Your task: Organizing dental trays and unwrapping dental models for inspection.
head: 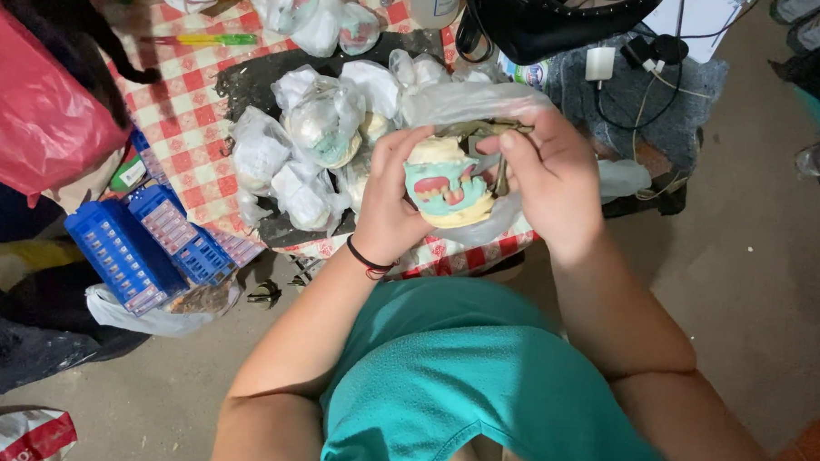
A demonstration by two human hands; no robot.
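My left hand grips a plaster dental cast with teal wax and pink teeth, held above the table's near edge. My right hand holds the other side of the same cast, its fingers pinching a dark metal articulator frame on top. A clear plastic bag lies behind and under the cast. A black band circles my left wrist.
Several clear bags holding more casts lie on a dark sheet over a red-checked tablecloth. Blue plastic tooth trays stand at the table's left edge. A red bag hangs left. Cables and a charger sit right.
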